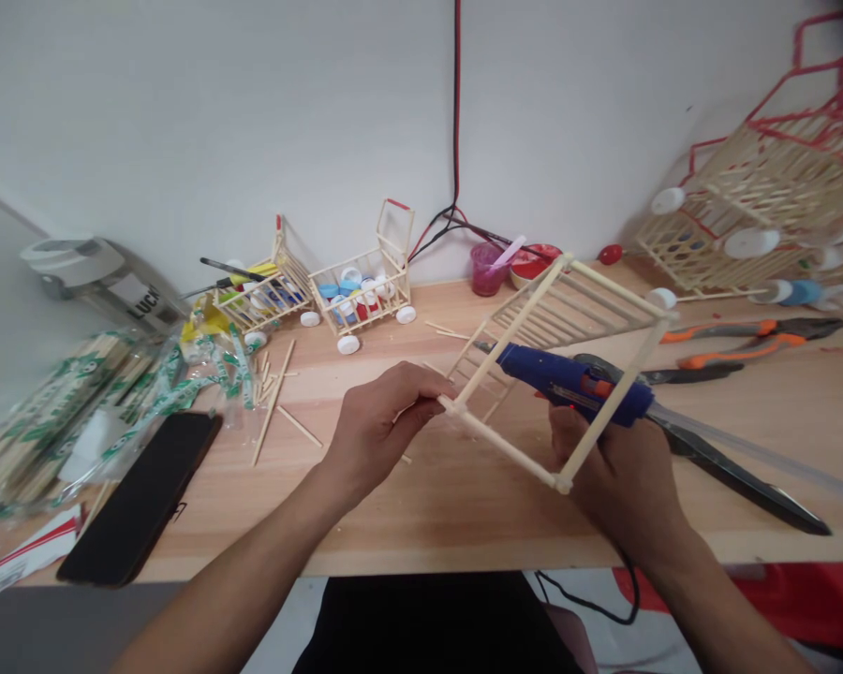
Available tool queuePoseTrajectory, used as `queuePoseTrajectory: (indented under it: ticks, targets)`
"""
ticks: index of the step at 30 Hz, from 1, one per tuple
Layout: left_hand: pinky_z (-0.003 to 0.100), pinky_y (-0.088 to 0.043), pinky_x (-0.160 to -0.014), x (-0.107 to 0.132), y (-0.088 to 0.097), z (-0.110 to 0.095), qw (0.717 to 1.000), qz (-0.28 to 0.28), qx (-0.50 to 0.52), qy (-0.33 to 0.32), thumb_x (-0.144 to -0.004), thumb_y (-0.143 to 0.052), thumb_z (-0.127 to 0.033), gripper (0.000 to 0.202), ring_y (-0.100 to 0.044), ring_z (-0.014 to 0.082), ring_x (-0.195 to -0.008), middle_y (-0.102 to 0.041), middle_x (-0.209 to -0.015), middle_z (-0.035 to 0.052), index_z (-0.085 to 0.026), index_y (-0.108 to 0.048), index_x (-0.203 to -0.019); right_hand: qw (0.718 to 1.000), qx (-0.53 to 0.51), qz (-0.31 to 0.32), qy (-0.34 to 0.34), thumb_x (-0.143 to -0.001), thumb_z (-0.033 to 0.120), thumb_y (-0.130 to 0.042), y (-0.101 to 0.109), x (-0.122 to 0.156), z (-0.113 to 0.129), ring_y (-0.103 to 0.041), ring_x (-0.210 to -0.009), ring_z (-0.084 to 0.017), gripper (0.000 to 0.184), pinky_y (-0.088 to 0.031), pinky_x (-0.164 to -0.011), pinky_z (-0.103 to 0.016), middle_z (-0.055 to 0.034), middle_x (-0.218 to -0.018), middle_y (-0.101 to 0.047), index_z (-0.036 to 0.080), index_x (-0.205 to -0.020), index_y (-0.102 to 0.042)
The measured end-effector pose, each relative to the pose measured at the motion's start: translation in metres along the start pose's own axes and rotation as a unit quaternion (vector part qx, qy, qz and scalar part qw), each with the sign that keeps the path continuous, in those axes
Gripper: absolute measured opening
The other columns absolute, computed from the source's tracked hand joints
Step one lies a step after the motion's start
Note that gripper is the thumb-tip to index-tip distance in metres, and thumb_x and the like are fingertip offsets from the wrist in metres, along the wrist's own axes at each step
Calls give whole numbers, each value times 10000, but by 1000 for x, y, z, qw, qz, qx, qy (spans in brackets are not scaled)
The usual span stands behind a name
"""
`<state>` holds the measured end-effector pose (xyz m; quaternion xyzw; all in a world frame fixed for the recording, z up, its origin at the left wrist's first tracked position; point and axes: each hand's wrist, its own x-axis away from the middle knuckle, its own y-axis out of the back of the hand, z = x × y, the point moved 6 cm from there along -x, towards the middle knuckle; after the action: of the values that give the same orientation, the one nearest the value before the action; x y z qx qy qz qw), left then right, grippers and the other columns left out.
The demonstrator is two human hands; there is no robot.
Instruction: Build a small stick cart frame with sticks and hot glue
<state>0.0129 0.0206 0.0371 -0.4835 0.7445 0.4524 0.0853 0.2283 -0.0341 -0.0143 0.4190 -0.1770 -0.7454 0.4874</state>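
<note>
Fingers of my left hand pinch the near left corner of a small cart frame built from thin wooden sticks. The frame is held tilted above the table, with a white cap wheel at its upper right corner. My right hand is wrapped round a blue hot glue gun, partly seen through the frame. The gun's nozzle points left, among the frame's slats. A clear glue stick sticks out of its back end.
Two small stick carts with bottle caps stand by the wall. Larger stick carts are at the right, near orange-handled pliers. A phone, wrapped chopsticks and loose sticks lie left. Paint cups stand behind.
</note>
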Motion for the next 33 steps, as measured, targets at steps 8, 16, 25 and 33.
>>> queuePoseTrajectory:
  ticks: [8,16,25,33]
  targets:
    - [219,-555,-775,0,0,1,1000,0,-8,5,-911,-610,-131,112,-715,130,-849,-759,-922,18,-195,-697,-939,1000,3,-23,-19,-927,410,-442,4,0,-3,-459,-443,-180,366,-367,-548,-342,-12,-455,-505,251,-598,-464]
    - [213,-551,-757,1,0,0,1000,1,-2,-1,-916,-604,-139,111,-714,128,-842,-755,-914,18,-194,-696,-945,999,-17,-26,-29,-917,431,-439,4,2,-5,-527,-435,-194,460,-326,-480,-336,-44,-457,-550,243,-500,-485]
    - [195,-546,-765,0,-1,-4,1000,1,12,-14,-900,-612,-100,121,-711,115,-847,-749,-914,16,-182,-691,-938,1000,-12,-23,-10,-971,541,-365,4,-1,-2,-575,-492,-214,520,-370,-521,-354,-59,-501,-597,249,-560,-492]
    - [217,-556,-756,0,-2,-3,1000,6,-1,-10,-921,-597,-143,111,-715,127,-837,-753,-919,23,-194,-695,-937,1000,9,-25,-16,-964,507,-375,5,-1,-1,-564,-498,-206,508,-376,-523,-345,-49,-499,-582,248,-540,-480]
